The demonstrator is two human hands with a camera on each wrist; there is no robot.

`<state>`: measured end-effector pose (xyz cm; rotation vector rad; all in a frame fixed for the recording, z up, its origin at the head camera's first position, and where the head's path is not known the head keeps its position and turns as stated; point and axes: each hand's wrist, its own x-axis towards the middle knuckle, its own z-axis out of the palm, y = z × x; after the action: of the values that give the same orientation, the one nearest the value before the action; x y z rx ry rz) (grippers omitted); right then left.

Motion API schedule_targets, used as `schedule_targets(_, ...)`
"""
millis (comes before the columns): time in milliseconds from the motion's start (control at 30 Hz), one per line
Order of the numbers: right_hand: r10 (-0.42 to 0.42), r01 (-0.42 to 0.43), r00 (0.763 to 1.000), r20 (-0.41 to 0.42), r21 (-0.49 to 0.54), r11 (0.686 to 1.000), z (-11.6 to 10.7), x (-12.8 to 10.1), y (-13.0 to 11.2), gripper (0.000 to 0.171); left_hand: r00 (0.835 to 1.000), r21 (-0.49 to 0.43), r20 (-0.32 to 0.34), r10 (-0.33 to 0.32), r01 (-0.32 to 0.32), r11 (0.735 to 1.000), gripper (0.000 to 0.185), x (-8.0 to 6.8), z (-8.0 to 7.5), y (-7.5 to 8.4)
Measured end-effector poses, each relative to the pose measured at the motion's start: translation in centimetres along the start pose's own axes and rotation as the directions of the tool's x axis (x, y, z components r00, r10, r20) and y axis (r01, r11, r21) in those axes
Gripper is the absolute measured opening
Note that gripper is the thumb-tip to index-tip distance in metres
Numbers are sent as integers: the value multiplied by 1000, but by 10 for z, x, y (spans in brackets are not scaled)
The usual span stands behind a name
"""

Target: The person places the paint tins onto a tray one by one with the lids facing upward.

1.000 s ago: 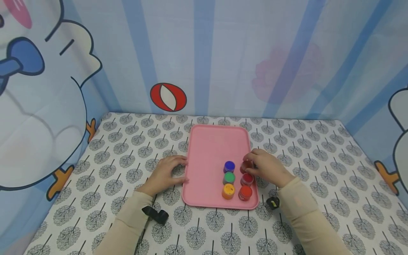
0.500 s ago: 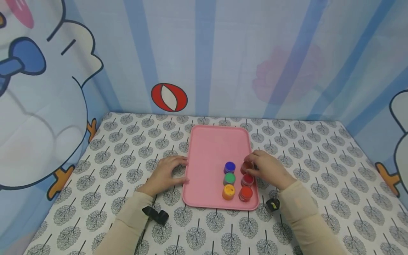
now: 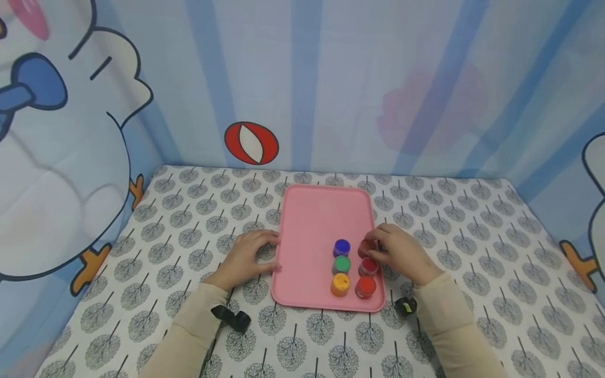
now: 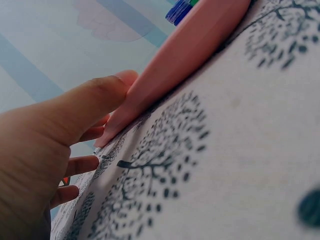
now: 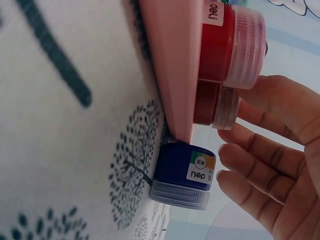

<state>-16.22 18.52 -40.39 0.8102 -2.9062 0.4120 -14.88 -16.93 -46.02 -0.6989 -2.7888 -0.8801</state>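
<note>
A pink tray lies on the table. In its right half stand small paint jars in two columns: a blue jar, a green jar and a yellow jar on the left; a brown jar, a dark red jar and a bright red jar on the right. My right hand pinches the brown jar by its lid between thumb and fingers. Relaxed, my left hand touches the tray's left rim with thumb and fingertips.
Just outside the tray's right edge stands a dark blue jar, hidden under my right hand in the head view. A tree-patterned cloth covers the table, and a printed curtain hangs behind it. Black straps show at the wrists.
</note>
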Motion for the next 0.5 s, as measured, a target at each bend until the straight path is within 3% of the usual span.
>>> schedule_targets(500,33,-33,999,24,10,999,-9,0,7,32,1000,4,18,-17,17,1000,57,0,0,1)
